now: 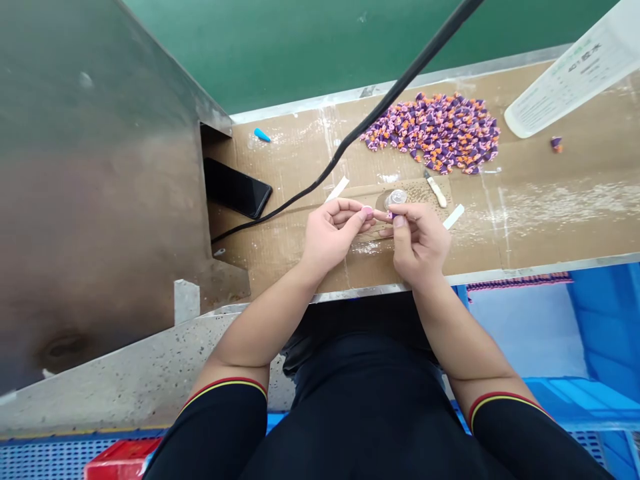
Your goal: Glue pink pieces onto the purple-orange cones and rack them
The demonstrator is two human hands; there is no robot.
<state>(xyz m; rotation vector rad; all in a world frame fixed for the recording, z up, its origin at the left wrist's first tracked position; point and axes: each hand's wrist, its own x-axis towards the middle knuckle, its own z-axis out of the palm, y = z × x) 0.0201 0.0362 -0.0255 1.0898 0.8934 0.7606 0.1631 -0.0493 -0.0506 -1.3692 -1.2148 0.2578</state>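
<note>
Between thumb and fingers, my left hand [333, 233] pinches a small pink piece [368, 211]. My right hand [420, 243] grips a tiny purple figurine piece [391, 215], mostly covered by the fingertips. The two hands are close together over the cardboard-covered bench. Just beyond them stands a small clear round container [396, 197]. A white-handled knife [436, 189] lies to its right. White strips lie on either side, one strip [337, 189] beyond my left hand and another strip [454, 217] beside my right hand.
A pile of purple, orange and pink pieces [445, 133] lies at the back. One loose piece [557, 144] sits near a large white bottle [575, 73]. A black cable [350, 137] crosses the view. At left are a phone [237, 188], a blue cap [261, 135] and a metal housing [100, 187].
</note>
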